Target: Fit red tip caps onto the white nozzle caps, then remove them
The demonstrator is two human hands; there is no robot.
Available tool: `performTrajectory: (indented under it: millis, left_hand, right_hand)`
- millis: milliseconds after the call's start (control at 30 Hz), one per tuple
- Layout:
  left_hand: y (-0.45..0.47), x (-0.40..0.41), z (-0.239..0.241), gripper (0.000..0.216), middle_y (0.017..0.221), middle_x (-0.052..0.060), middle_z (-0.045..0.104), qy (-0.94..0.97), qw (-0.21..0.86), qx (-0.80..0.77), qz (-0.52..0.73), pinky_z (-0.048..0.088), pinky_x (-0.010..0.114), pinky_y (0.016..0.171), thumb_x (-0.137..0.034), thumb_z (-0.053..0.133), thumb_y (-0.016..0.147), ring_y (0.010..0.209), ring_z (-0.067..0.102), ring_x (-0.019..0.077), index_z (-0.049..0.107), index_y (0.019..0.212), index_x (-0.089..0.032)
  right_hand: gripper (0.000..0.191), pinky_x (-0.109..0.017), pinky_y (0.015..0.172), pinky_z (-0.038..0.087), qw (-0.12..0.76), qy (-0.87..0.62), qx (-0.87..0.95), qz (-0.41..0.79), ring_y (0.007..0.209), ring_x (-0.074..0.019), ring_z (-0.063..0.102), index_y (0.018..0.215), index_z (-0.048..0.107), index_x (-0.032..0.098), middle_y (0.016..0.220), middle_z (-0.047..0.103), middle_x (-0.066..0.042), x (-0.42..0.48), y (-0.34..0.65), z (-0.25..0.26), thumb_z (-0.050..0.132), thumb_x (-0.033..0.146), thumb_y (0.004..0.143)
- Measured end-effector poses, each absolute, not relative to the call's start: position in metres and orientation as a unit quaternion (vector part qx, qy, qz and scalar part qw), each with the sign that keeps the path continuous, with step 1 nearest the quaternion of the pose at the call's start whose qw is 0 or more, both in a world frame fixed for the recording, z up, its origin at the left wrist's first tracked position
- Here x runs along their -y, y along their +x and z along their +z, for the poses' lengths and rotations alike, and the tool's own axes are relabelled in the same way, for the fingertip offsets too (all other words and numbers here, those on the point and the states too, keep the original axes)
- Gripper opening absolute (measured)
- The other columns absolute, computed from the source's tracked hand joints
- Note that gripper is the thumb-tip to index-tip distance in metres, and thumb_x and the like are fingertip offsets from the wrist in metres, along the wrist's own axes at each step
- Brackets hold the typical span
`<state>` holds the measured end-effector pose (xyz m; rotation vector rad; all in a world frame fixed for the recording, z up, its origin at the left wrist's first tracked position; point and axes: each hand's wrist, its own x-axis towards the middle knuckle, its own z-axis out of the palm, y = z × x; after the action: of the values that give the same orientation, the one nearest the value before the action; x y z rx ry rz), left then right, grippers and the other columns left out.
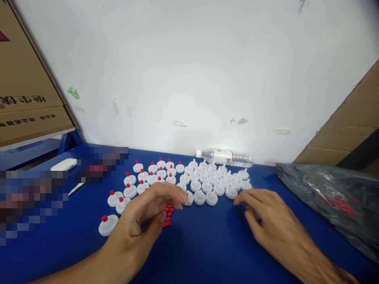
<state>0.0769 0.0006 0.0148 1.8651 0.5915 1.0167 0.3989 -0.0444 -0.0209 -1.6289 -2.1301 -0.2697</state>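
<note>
Several round white plastic caps with thin spouts [211, 198] stand bunched in the middle of the blue table. To their left, several like them [129, 191] carry small red tips on their spouts. My left hand [145, 221] is held over a little pile of loose red tips [169, 215], fingers curved and thumb apart. Its fingertips overlap the edge of one white cap; whether they touch it I cannot tell. My right hand [269, 215] hovers at the bunch's right front, fingers bent, thumb apart, near a white cap [231, 192]. Nothing shows in either hand.
A clear plastic bottle [223, 156] lies on its side along the wall. A grey plastic bag [325, 197] with red pieces is at the right. Cardboard [32, 79] stands at the left, more [343, 126] at the right. A white device [63, 165] lies far left, beside blurred-out areas.
</note>
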Motion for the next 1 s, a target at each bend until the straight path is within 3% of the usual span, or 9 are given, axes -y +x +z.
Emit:
performTrajectory:
  millis: [133,333,767,1000]
  left_hand:
    - [0.0766,-0.0009,0.0132,0.035,0.118,-0.002,0.064,0.754,0.452,-0.230,0.417,0.050,0.021,0.105,-0.011,0.040,0.110,0.124,0.061,0.0138,0.060,0.121,-0.038]
    - [0.0752,0.0006,0.0099,0.049,0.115,0.001,0.066,0.731,0.473,-0.236,0.431,0.053,0.026,0.100,0.005,0.054,0.089,0.121,0.062,0.0196,0.067,0.116,-0.033]
    - [0.0758,0.0020,0.0118,0.064,0.119,-0.003,0.065,0.736,0.494,-0.214,0.411,0.049,0.027,0.101,0.008,0.047,0.075,0.127,0.057,0.0194,0.067,0.118,-0.035]
    - [0.0764,0.0016,0.0125,0.063,0.121,-0.003,0.066,0.742,0.484,-0.223,0.406,0.050,0.028,0.100,0.007,0.046,0.076,0.125,0.057,0.0195,0.068,0.116,-0.036]
  right_hand:
    - [0.031,-0.044,0.098,0.046,0.223,-0.587,0.771,-0.100,0.106,-0.0220,0.068,0.111,0.066,0.028,0.110,0.073,0.000,0.0446,0.3981,-0.0210,0.041,0.013,0.099]
    - [0.032,-0.045,0.096,0.048,0.225,-0.584,0.773,-0.103,0.105,-0.0233,0.069,0.109,0.067,0.028,0.109,0.074,-0.002,0.0465,0.3980,-0.0185,0.040,0.014,0.100]
    - [0.030,-0.044,0.095,0.049,0.234,-0.585,0.769,-0.107,0.104,-0.0220,0.069,0.107,0.066,0.030,0.108,0.073,0.001,0.0459,0.3980,-0.0171,0.041,0.014,0.099]
    - [0.034,-0.050,0.100,0.050,0.229,-0.591,0.758,-0.154,0.119,-0.0284,0.064,0.126,0.064,0.028,0.133,0.066,-0.007,0.0447,0.3990,-0.0200,0.043,0.018,0.101]
